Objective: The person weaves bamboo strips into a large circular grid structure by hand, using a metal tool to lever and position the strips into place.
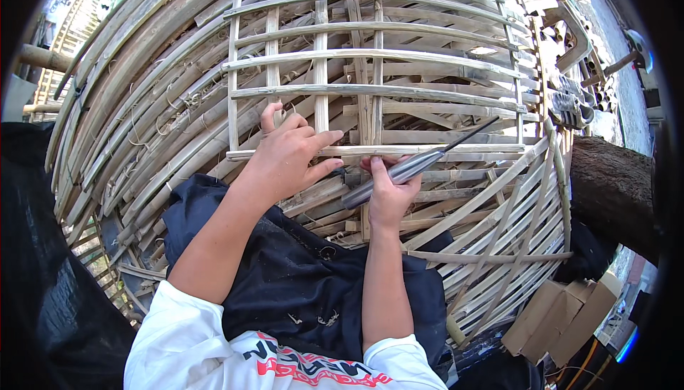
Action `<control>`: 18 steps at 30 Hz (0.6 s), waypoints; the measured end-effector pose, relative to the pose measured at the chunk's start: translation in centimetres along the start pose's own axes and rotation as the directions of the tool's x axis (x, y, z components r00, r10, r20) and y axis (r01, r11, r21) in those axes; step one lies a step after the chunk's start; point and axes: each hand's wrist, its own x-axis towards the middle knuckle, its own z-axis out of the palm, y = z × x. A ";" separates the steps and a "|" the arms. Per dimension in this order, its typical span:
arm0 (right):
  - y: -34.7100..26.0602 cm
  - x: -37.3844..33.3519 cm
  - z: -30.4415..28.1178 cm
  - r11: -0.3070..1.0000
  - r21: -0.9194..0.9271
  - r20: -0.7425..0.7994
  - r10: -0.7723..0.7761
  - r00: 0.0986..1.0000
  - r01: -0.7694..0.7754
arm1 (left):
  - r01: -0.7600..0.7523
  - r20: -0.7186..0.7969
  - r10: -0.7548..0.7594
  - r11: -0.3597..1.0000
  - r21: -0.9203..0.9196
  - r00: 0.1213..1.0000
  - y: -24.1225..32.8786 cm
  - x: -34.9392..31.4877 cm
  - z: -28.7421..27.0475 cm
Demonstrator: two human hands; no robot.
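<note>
A lattice frame of pale bamboo slats [381, 54] lies in front of me, long slats crossing several uprights. My right hand [388, 196] is closed around a tool [402, 176] with a thick silver-grey handle and a thin dark shaft. The shaft points up to the right, across the near end of the lattice; its exact kind is unclear. Those fingertips also meet the nearest cross slat [456, 149]. At the left end of that slat is my left hand [288, 146], its fingers apart and nothing visible in them. Its index finger and thumb point right, toward the slat.
Long curved bamboo strips [142, 91] are heaped on the left and under the lattice. Dark cloth [306, 255] covers my lap. On the right are a woven bamboo piece [499, 247], a thick log [613, 194] and a cardboard box [563, 315].
</note>
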 end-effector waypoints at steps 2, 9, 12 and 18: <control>0.0 0.1 0.1 1.000 0.019 -0.019 0.022 1.000 -0.021 | 0.040 -0.090 -0.036 0.998 0.053 0.995 0.4 0.8 -0.8; 0.6 0.5 -0.1 0.997 0.064 -0.013 0.033 0.999 -0.032 | 0.224 -0.237 -0.187 0.965 0.139 0.953 -3.5 18.5 -6.5; 0.8 0.4 -0.1 0.999 0.046 0.002 0.017 1.000 -0.017 | 0.506 -0.154 -0.491 0.859 0.080 0.857 -6.8 29.3 -6.7; 0.2 0.2 -0.5 0.991 0.088 -0.035 0.102 0.994 -0.099 | 0.574 0.012 -0.629 0.717 0.395 0.777 -6.8 34.2 -3.4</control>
